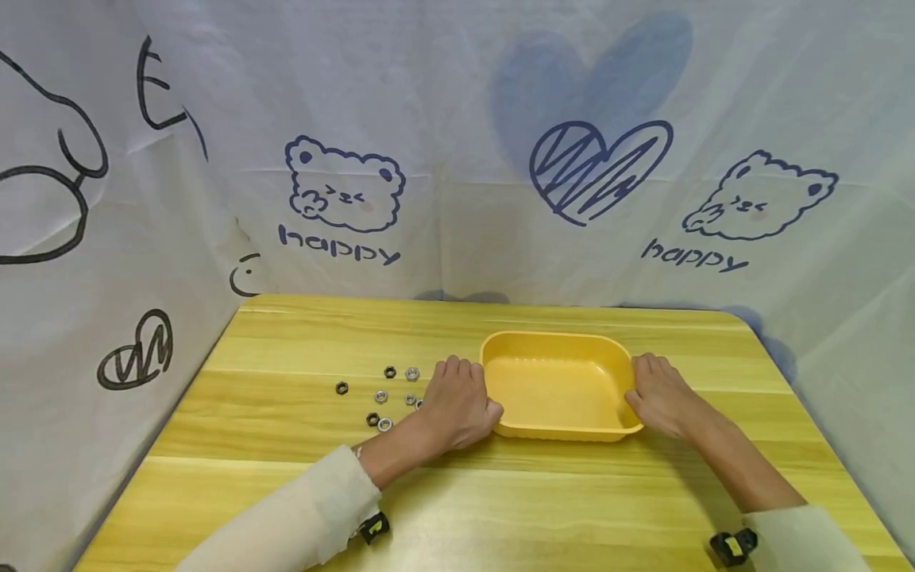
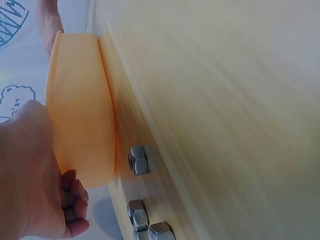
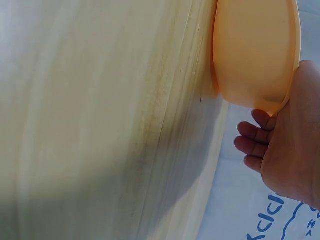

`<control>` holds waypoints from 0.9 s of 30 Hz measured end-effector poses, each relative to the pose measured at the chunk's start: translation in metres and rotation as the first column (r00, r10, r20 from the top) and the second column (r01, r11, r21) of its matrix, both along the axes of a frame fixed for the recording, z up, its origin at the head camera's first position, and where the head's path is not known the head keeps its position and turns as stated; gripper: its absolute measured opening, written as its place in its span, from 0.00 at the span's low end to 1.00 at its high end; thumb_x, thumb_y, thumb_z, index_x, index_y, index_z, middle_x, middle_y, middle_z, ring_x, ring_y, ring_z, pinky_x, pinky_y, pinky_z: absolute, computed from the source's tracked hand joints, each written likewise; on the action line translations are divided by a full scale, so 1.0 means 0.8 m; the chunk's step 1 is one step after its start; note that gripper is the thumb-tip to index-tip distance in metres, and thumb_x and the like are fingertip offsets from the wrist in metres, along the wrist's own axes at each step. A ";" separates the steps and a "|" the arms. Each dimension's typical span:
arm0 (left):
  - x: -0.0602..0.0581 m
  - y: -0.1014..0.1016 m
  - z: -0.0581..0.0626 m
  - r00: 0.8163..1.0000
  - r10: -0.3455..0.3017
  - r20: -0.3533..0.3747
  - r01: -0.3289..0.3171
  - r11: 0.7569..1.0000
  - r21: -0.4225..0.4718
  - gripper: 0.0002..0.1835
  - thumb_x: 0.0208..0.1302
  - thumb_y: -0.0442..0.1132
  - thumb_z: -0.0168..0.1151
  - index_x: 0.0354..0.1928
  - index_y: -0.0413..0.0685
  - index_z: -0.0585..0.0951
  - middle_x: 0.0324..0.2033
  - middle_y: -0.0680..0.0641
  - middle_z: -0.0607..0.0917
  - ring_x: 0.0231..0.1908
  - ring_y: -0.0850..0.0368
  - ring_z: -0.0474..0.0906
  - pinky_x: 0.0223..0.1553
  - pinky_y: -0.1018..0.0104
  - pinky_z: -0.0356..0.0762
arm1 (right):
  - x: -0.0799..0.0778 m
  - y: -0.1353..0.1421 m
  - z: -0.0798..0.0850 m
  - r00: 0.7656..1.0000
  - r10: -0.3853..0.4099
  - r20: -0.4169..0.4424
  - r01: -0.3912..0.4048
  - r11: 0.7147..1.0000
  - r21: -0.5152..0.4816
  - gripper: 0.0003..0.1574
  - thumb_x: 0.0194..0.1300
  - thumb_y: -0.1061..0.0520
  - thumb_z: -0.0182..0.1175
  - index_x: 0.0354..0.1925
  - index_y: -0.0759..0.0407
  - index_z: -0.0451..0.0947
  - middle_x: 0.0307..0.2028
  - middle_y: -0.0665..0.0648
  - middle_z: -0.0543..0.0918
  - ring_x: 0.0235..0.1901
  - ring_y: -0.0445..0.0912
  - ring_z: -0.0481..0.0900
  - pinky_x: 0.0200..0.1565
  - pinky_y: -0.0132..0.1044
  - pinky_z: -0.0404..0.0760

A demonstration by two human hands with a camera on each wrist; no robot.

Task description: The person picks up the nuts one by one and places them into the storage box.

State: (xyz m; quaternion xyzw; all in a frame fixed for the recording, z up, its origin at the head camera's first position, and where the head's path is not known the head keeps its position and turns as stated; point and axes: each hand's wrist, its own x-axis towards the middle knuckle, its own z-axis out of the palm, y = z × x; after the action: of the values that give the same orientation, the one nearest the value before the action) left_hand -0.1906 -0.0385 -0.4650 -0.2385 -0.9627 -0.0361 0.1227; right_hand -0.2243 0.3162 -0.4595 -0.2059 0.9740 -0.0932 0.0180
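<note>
A yellow plastic basin (image 1: 557,381), rectangular with rounded corners and nothing inside, sits on the wooden table between both hands. My left hand (image 1: 461,403) grips its left end, thumb over the rim and fingers curled along the outside. At the opposite end my right hand (image 1: 661,393) holds the rim the same way. Just left of the left hand lie several loose metal nuts (image 1: 381,396), some dark and some silver; one is partly hidden behind that hand. In the left wrist view a silver nut (image 2: 138,160) lies close beside the basin wall.
The wooden table (image 1: 515,500) has rounded far corners. White cloth (image 1: 472,230) printed with bears and hearts hangs behind it and at both sides. A small black device (image 1: 733,546) is strapped at the right wrist, and another (image 1: 374,527) at the left.
</note>
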 end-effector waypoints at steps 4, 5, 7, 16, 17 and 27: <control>0.001 -0.002 0.000 1.000 0.003 0.015 -0.004 1.000 0.002 0.12 0.63 0.47 0.45 0.27 0.48 0.67 0.25 0.48 0.68 0.30 0.52 0.61 0.39 0.61 0.63 | 0.002 -0.003 -0.001 1.000 -0.006 -0.005 0.006 1.000 -0.002 0.23 0.71 0.58 0.49 0.55 0.77 0.65 0.48 0.70 0.72 0.49 0.63 0.70 0.53 0.59 0.70; 0.002 -0.002 0.000 1.000 0.004 0.014 -0.004 1.000 0.004 0.12 0.63 0.47 0.45 0.27 0.48 0.67 0.25 0.48 0.68 0.31 0.51 0.61 0.39 0.61 0.64 | 0.002 -0.003 -0.001 1.000 -0.008 -0.008 0.008 1.000 -0.005 0.23 0.71 0.58 0.49 0.54 0.77 0.65 0.48 0.70 0.72 0.49 0.63 0.70 0.53 0.59 0.70; 0.002 -0.003 -0.001 1.000 0.005 0.011 -0.005 1.000 0.008 0.12 0.63 0.48 0.45 0.27 0.48 0.67 0.25 0.48 0.68 0.31 0.51 0.61 0.39 0.60 0.64 | 0.004 -0.005 -0.001 1.000 -0.012 -0.009 0.011 1.000 -0.014 0.24 0.71 0.58 0.49 0.55 0.77 0.65 0.48 0.71 0.73 0.50 0.63 0.70 0.54 0.60 0.70; 0.007 -0.008 -0.008 0.999 0.006 -0.034 -0.005 1.000 0.016 0.13 0.63 0.47 0.49 0.26 0.47 0.67 0.24 0.48 0.68 0.30 0.51 0.61 0.38 0.60 0.64 | 0.011 -0.012 -0.003 1.000 -0.007 -0.030 0.006 1.000 -0.023 0.23 0.71 0.59 0.50 0.55 0.78 0.65 0.49 0.73 0.73 0.50 0.64 0.70 0.53 0.60 0.71; 0.008 -0.008 -0.007 0.999 0.006 -0.040 -0.006 1.000 0.017 0.13 0.63 0.47 0.49 0.26 0.47 0.67 0.24 0.48 0.68 0.30 0.51 0.61 0.38 0.60 0.64 | 0.012 -0.013 -0.003 0.999 -0.007 -0.031 0.006 1.000 -0.023 0.23 0.71 0.59 0.50 0.54 0.78 0.65 0.49 0.73 0.73 0.50 0.64 0.70 0.53 0.60 0.71; 0.013 -0.011 -0.005 1.000 0.006 -0.025 -0.006 1.000 0.027 0.13 0.63 0.47 0.49 0.26 0.47 0.67 0.24 0.48 0.68 0.31 0.51 0.62 0.39 0.59 0.64 | 0.013 -0.017 -0.006 0.999 -0.029 -0.020 0.029 0.999 -0.015 0.22 0.72 0.58 0.49 0.53 0.77 0.66 0.51 0.74 0.73 0.49 0.64 0.70 0.51 0.58 0.71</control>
State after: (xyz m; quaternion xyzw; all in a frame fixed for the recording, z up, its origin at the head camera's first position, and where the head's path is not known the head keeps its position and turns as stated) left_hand -0.1803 -0.0474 -0.4693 -0.2343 -0.9612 -0.0455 0.1382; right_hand -0.2139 0.3024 -0.4639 -0.1929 0.9763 -0.0984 0.0052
